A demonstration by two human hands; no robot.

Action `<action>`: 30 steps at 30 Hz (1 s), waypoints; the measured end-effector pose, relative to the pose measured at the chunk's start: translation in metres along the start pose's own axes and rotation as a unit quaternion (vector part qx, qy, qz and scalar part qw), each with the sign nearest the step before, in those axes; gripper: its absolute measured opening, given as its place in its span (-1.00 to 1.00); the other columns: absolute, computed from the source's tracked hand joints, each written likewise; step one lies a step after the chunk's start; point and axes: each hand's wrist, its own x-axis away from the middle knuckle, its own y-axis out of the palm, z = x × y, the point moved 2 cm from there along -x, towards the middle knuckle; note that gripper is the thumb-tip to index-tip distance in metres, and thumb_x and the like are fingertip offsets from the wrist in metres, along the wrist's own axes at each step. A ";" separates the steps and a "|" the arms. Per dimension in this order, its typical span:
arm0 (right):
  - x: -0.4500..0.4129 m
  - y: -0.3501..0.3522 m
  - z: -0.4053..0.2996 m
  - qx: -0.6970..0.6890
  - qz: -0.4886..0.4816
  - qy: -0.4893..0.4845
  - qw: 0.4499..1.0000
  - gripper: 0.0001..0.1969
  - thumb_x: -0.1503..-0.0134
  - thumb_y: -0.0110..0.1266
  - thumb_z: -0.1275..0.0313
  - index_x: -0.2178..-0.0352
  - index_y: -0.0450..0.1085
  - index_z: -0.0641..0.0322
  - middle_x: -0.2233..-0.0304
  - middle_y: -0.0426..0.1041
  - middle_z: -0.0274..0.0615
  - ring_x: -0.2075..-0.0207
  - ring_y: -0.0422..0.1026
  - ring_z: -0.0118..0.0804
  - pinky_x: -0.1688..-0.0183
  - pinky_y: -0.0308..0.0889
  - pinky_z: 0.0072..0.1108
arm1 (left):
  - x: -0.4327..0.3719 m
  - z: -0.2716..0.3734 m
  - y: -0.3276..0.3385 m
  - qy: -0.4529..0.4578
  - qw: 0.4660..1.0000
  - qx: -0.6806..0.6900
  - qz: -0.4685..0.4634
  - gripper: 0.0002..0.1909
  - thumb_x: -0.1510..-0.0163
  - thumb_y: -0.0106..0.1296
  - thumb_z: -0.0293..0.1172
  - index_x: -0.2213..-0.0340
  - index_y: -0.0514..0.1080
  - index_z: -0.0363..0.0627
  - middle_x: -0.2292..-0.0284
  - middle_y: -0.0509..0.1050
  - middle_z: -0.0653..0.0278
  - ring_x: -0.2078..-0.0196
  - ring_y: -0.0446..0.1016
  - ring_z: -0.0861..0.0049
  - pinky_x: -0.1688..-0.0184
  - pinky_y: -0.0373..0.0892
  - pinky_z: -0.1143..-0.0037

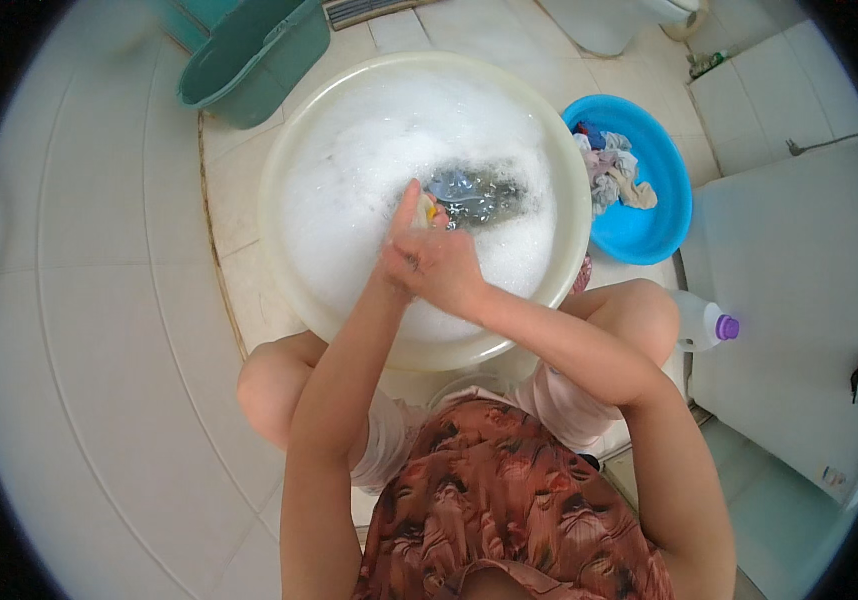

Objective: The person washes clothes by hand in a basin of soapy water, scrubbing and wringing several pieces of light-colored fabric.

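A large cream plastic basin point(576, 247) holds water covered in white suds point(346, 187). Over its middle is my left hand point(406, 232), one finger stretched forward and other fingertips curled round a small pale and yellow object point(426, 211), which I cannot identify. My right hand point(440, 266) lies across my left hand near the base of the thumb; its palm side is hidden, so whether it holds anything cannot be told. Just beyond the hands, bluish fabric point(453, 184) shows under the water in a gap in the foam.
Right of the basin stands a blue plastic tub point(642, 236) with several small crumpled cloth items point(612, 176). A jug with a purple cap point(699, 322) is beside my right knee. At the upper left sits a green plastic tub point(249, 86); a tiled wall point(98, 322) runs along the left.
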 end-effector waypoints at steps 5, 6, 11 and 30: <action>-0.027 -0.022 0.090 0.186 0.047 0.171 0.967 -0.74 0.00 -0.15 0.26 0.61 0.34 0.19 0.64 0.38 -0.12 0.59 0.36 -0.08 0.53 0.25 -0.39 | -0.022 -0.028 0.057 0.073 0.916 -0.162 0.359 -0.67 -0.09 -0.23 -0.16 0.25 0.25 -0.17 0.33 0.35 0.23 0.27 0.34 0.46 0.19 0.32 0.47; -0.028 -0.024 0.097 0.184 0.052 0.172 0.966 -0.74 0.00 -0.15 0.26 0.61 0.34 0.19 0.64 0.38 -0.12 0.59 0.36 -0.08 0.53 0.25 -0.39 | -0.022 -0.025 0.056 0.068 0.892 -0.161 0.418 -0.68 -0.08 -0.19 -0.19 0.24 0.25 -0.19 0.33 0.35 0.23 0.26 0.34 0.46 0.19 0.32 0.46; -0.013 0.001 0.108 0.191 -0.107 0.188 0.957 -0.79 0.07 -0.09 0.28 0.53 0.36 0.19 0.47 0.42 -0.07 0.46 0.41 -0.09 0.39 0.29 -0.33 | -0.003 -0.003 0.018 0.168 0.807 -0.300 0.481 -0.71 -0.06 -0.19 -0.33 0.19 0.23 -0.22 0.27 0.34 0.19 0.22 0.33 0.44 0.18 0.32 0.44; -0.025 -0.026 0.052 0.078 0.062 0.117 0.988 -0.74 0.03 -0.07 0.23 0.62 0.31 0.21 0.65 0.34 0.00 0.56 0.36 -0.10 0.49 0.25 -0.42 | -0.007 -0.027 0.066 0.031 0.943 -0.209 0.256 -0.61 -0.12 -0.34 -0.10 0.08 0.14 -0.01 0.20 0.34 0.26 0.19 0.34 0.52 0.10 0.26 0.52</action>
